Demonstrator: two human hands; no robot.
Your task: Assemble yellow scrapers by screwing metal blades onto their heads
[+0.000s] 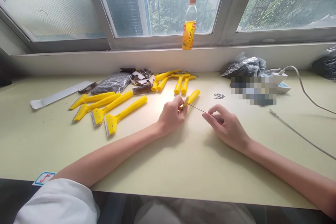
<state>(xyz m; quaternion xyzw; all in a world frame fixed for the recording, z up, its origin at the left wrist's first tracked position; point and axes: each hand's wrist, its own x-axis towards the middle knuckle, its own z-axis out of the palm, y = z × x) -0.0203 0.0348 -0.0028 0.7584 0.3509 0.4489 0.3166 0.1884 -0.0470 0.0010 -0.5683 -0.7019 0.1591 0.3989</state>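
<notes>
My left hand [172, 114] is closed around the head of a yellow scraper [193, 97], whose handle points away to the upper right. Between the fingers and thumb of my right hand [228, 126] is a screwdriver [218, 119]. Its thin shaft reaches left, and the tip meets the scraper's head by my left fingers; the exact contact is too small to make out. Part of the scraper's head is covered by my left hand. Small metal screws [219, 96] lie in a little pile beyond my right hand. Several yellow scrapers with blades [111, 124] lie side by side to the left.
More yellow scrapers [178, 84] lie at the back, beside torn black-and-white packaging [143, 78] and a dark plastic bag [112, 83]. A long pale strip [61, 94] is at left. Cables [301, 133] and a bagged black bundle [245, 66] occupy the right. A drink bottle [189, 28] stands on the sill.
</notes>
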